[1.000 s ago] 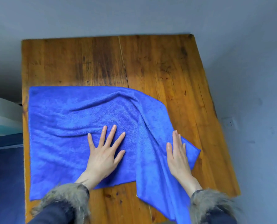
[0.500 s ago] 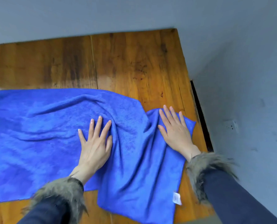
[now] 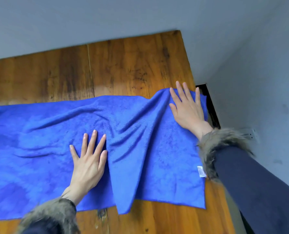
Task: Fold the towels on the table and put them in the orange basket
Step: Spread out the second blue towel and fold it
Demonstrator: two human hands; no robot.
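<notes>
Wall (image 3: pixel 267 73): grey, behind and right of the counter; socket plate partly seen by the right cuff.
Counter (image 3: pixel 123 68): wooden planks, orange-brown, dark stains; far half bare, towel covered the near half.
Towel (image 3: pixel 39 157): blue, one layer, spread flat on the counter's near half, reached nearly from the counter's left edge to its right edge. Wrinkled across the middle; one raised ridge ran from the far right corner down to the towel's near edge, where a pointed flap stuck out past the hem.
Right sleeve (image 3: pixel 258 191): dark navy, fur cuff (image 3: pixel 219 144), came in over the towel's right edge.
Left sleeve (image 3: pixel 51 220): dark, fur cuff, at the towel's near edge.
Left hand (image 3: pixel 88 164): flat on the towel's centre, just left of the ridge, palm down. Grip apart, fingers straight and spread, held nothing, pressed the cloth.
Right hand (image 3: pixel 187 108): flat on the towel's far right corner, palm down. Grip apart, fingers straight, fingertips at the towel's far hem, pressed the cloth, nothing pinched.
Label (image 3: pixel 201 171): small white tag on the towel's right edge, just beside the right cuff.
Basket: not seen.
</notes>
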